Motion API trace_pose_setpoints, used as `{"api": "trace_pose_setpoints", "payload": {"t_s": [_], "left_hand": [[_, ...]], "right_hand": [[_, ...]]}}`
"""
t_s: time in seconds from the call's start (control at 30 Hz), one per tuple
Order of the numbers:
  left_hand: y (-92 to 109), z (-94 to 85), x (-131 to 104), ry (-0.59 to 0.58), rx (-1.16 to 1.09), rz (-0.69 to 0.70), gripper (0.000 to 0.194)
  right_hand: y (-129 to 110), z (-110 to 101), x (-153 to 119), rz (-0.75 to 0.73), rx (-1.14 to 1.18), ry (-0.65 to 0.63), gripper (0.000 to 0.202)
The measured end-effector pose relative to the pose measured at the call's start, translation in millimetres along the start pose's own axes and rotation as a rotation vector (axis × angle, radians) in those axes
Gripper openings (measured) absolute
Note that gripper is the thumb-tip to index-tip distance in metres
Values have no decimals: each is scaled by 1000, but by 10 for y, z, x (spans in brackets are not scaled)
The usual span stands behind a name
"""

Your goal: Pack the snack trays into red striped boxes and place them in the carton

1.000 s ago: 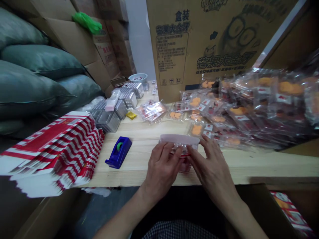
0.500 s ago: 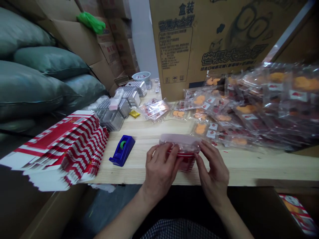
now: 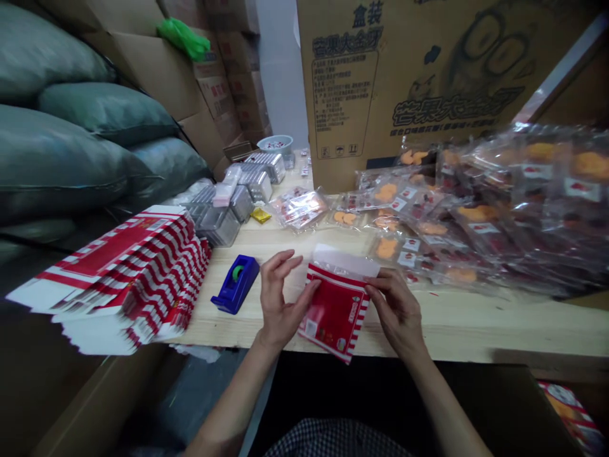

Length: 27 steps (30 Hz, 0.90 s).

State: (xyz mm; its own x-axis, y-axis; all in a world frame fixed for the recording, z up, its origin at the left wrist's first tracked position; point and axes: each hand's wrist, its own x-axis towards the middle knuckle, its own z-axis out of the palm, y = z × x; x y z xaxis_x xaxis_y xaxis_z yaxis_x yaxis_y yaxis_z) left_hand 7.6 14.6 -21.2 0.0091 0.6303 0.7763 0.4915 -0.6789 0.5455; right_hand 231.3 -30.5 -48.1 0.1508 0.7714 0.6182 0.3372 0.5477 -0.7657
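A red and white striped packet (image 3: 335,311) with a clear plastic flap at its top lies tilted near the table's front edge. My right hand (image 3: 397,311) pinches its upper right corner between thumb and fingers. At its left side, my left hand (image 3: 283,301) has its fingers apart and raised, the thumb tip touching the packet's face. Left of that hand stands a blue tape dispenser (image 3: 235,284) with a green roll.
Folded red and white cartons (image 3: 128,266) are stacked at the left. Clear plastic cases (image 3: 216,225) and a white bowl (image 3: 275,145) stand behind. Many clear packets (image 3: 480,235) pile up at the right, before a big cardboard box (image 3: 347,95). Green sacks (image 3: 104,111) fill the far left.
The packet has turned so its red face shows, its flap lying towards the back. My left hand has let go and opened, moving left. The view has shifted slightly.
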Motion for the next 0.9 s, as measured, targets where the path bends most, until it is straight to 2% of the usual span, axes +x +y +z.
{"api": "trace_pose_setpoints", "payload": {"t_s": [0.07,0.13,0.2,0.27,0.33,0.5,0.57,0.63,0.73,0.8,0.9], "left_hand": [[-69,7,27,-122,-140,-153,55],[-111,33,22,-259,-338,-290,55],[-120,71,-24,-280,-509,-346,58],[-106,102,-87,-220,-539,-287,60],[-87,108,-126,-192,-432,-174,53],[-3,6,-28,-308,-87,115,48],[60,-49,49,-380,35,190,46],[126,-92,118,-423,144,229,40],[188,-128,181,-424,258,282,31],[191,-129,188,-425,225,260,28],[162,-89,151,-399,49,158,24]], "right_hand": [[11,25,-32,12,-6,-5,21],[4,35,-54,20,-37,45,20],[-25,13,-40,4,-84,122,21],[-66,-35,7,-25,-121,170,21],[-104,-92,63,-59,-143,164,21],[-125,-194,94,-88,-175,118,22],[-116,-220,67,-84,-178,107,24],[-115,-243,43,-94,-183,94,25],[-135,-264,33,-113,-192,67,26],[-148,-261,34,-118,-183,55,26],[-149,-240,22,-129,-154,70,26]]}}
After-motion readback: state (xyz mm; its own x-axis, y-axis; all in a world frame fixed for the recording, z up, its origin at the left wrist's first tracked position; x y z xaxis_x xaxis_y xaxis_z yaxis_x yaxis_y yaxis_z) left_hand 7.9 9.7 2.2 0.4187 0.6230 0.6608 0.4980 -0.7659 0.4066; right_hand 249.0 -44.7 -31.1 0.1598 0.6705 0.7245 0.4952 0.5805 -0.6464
